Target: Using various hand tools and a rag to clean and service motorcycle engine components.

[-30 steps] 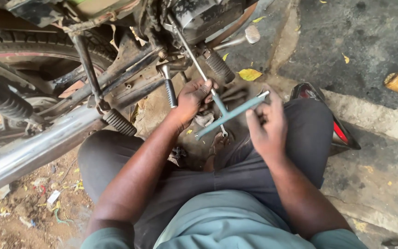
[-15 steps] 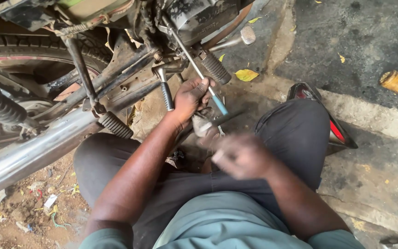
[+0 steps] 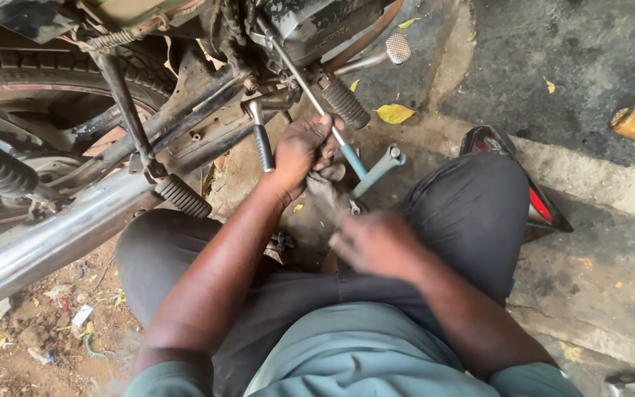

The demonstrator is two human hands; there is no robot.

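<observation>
Your left hand [image 3: 301, 151] stayed clamped on the long silver-and-teal screwdriver [image 3: 317, 110]. Your right hand [image 3: 376, 242] had dropped off the grey box spanner [image 3: 378, 167]; blurred, apparently curled empty.

Two hands [image 3: 299, 151], two footpegs [image 3: 345, 103]

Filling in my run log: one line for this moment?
left hand: grips long rod under motorcycle | right hand: blurred, by blue wrench

we see soft, even daylight with faint shadows; the right hand [image 3: 376, 242] is motion-blurred (the exhaust pipe [image 3: 60, 235] shows mild glare), edges slightly bent.
</observation>
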